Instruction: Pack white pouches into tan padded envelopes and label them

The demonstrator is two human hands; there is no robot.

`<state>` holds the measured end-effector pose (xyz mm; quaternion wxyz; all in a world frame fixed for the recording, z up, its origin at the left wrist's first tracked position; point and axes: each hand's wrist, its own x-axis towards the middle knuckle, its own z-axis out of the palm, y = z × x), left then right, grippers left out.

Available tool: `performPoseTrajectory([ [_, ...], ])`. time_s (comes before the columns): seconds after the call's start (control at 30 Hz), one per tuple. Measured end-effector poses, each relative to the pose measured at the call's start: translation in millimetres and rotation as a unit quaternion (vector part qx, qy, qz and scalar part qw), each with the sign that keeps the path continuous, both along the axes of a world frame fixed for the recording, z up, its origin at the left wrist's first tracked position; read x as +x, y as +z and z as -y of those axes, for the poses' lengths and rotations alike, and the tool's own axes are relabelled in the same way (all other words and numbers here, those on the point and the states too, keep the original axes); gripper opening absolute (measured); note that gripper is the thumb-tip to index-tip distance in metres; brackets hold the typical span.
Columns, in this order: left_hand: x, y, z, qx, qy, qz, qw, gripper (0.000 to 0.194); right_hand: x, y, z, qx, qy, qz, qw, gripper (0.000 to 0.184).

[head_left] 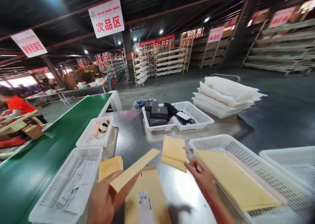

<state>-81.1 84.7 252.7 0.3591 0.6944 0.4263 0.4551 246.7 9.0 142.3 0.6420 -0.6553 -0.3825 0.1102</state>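
My left hand is closed on a flat folded cardboard piece and holds it tilted above the steel table. Under it lies a tan mailer with a printed label. My right hand reaches toward a folded yellow envelope lying on the table, fingers pinched at its right edge. Another small yellow envelope lies to the left.
A white basket with yellow mailers stands at right, a basket of paper slips at left, one with tape rolls, and two with black boxes. A green conveyor runs left. A person in red works beyond it.
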Motion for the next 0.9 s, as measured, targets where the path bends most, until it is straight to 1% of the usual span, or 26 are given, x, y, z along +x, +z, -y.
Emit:
performPoseTrajectory([
  [0.03, -1.6, 6.6, -1.9, -0.017, 0.004, 0.002, 1.0, 0.033, -10.3, 6.3, -12.2, 0.005, 0.025, -0.024, 0.999, 0.043],
  [0.07, -3.7, 13.4, -4.4, -0.036, 0.003, 0.008, 0.999, 0.033, -19.6, 14.4, -24.2, 0.007, 0.065, -0.048, 0.997, 0.041],
  [0.1, -6.1, 19.9, -7.4, -0.054, -0.003, 0.017, 0.998, 0.032, -27.6, 23.6, -34.8, 0.011, 0.11, -0.07, 0.991, 0.043],
  [0.17, -10.2, 29.3, -14.8, -0.081, -0.023, 0.045, 0.995, 0.03, -39.4, 42.0, -49.6, 0.02, 0.194, -0.098, 0.976, 0.056],
  [0.2, -11.5, 31.4, -18.9, -0.094, -0.031, 0.063, 0.993, 0.03, -43.0, 50.1, -53.4, 0.026, 0.222, -0.106, 0.969, 0.059],
  [0.3, -13.9, 28.0, -32.2, -0.139, -0.039, 0.124, 0.982, 0.031, -44.7, 66.9, -53.7, 0.03, 0.26, -0.103, 0.96, 0.051],
  [0.37, -17.3, 22.0, -40.6, -0.144, -0.041, 0.122, 0.981, 0.03, -39.8, 74.1, -47.8, 0.03, 0.264, -0.071, 0.961, 0.045],
  [0.4, -20.2, 19.8, -44.4, -0.125, -0.043, 0.103, 0.986, 0.029, -36.4, 77.6, -43.8, 0.034, 0.27, -0.043, 0.961, 0.043],
  [0.47, -27.7, 19.8, -50.2, -0.054, -0.068, 0.048, 0.995, 0.028, -29.6, 86.1, -34.7, 0.052, 0.285, 0.024, 0.957, 0.04],
  [0.53, -35.0, 27.5, -53.0, 0.028, -0.128, 0.015, 0.991, 0.029, -24.1, 96.5, -25.7, 0.083, 0.311, 0.083, 0.943, 0.037],
  [0.57, -37.6, 34.0, -53.2, 0.061, -0.177, 0.004, 0.982, 0.027, -22.2, 101.8, -21.8, 0.097, 0.326, 0.1, 0.935, 0.038],
  [0.63, -40.7, 49.5, -51.8, 0.108, -0.278, -0.023, 0.954, 0.024, -19.9, 110.9, -16.2, 0.117, 0.343, 0.108, 0.926, 0.044],
  [0.67, -41.6, 56.8, -50.4, 0.124, -0.308, -0.043, 0.942, 0.025, -19.2, 114.1, -14.5, 0.114, 0.341, 0.101, 0.927, 0.049],
  [0.7, -42.4, 62.9, -48.8, 0.139, -0.322, -0.067, 0.934, 0.027, -18.8, 116.2, -13.6, 0.106, 0.332, 0.09, 0.933, 0.053],
  [0.73, -43.4, 67.0, -47.0, 0.158, -0.319, -0.09, 0.93, 0.028, -18.5, 117.4, -13.2, 0.095, 0.318, 0.077, 0.94, 0.057],
  [0.8, -45.6, 68.7, -43.4, 0.2, -0.261, -0.117, 0.937, 0.025, -18.7, 117.1, -13.5, 0.075, 0.293, 0.057, 0.952, 0.06],
  [0.83, -46.5, 66.4, -41.8, 0.215, -0.227, -0.121, 0.942, 0.028, -19.3, 116.2, -13.9, 0.07, 0.284, 0.049, 0.955, 0.061],
  [0.9, -45.7, 58.4, -39.0, 0.216, -0.183, -0.109, 0.953, 0.041, -22.3, 114.0, -15.4, 0.084, 0.274, 0.04, 0.957, 0.062],
])
